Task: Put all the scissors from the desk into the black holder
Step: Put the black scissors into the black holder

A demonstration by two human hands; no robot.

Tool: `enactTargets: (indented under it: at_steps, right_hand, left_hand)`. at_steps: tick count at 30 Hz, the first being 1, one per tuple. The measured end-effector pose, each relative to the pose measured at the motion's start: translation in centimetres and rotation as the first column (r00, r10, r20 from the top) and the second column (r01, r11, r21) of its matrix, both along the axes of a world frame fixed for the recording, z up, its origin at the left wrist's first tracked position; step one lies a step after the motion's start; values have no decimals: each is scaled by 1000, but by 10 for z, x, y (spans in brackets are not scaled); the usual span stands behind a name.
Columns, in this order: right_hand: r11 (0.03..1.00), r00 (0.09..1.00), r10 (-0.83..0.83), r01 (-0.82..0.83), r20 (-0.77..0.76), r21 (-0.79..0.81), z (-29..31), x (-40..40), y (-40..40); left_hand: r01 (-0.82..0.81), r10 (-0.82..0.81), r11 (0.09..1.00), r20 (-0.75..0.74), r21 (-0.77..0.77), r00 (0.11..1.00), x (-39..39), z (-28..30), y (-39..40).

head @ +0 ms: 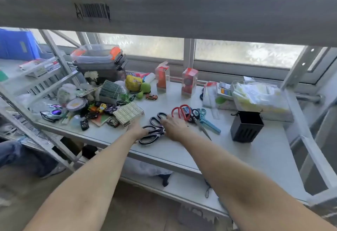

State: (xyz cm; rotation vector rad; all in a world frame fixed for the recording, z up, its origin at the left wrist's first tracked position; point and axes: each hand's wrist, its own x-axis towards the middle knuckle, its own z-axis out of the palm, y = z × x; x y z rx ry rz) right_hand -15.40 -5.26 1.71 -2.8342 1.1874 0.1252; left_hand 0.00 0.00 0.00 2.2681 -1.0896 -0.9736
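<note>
Several scissors lie on the pale desk (182,150). Nearest me is a black-handled pair (150,135), and my left hand (137,130) rests against its handles. A second black-handled pair (156,119) lies just behind, with my right hand (174,127) laid over its blades, fingers spread. Further right lie red-handled scissors (180,111), a black-handled pair with long blades (197,121) and blue scissors (207,123). The black holder (246,127) stands upright at the right with nothing visible inside. I cannot tell whether either hand has closed on scissors.
Toy cars, tins, boxes and stacked plastic containers (99,57) crowd the desk's left. Two orange cartons (162,77) stand at the back by the window. A bagged stack of packets (260,97) sits behind the holder. A shelf (182,11) overhangs the desk.
</note>
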Motion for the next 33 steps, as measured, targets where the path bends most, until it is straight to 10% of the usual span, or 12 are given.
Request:
enactTargets:
  at_steps: [9, 19, 27, 33]
  right_hand:
    - [998, 997, -64, 64, -36, -8, -22, 16, -3]
    - [996, 997, -34, 40, 75, -77, -38, 4, -3]
    - [969, 922, -140, 203, 362, -142, -21, -30, -8]
    - [923, 694, -262, 384, 671, -36, 11, -76, -16]
  left_hand:
    - [-62, 47, 991, 124, 121, 991, 11, -19, -15]
    - [-297, 281, 955, -391, 21, 876, 22, -27, -28]
    - [-17, -160, 963, -618, -269, 770, -7, 49, -43]
    - [64, -380, 901, -711, -429, 592, -55, 91, -65]
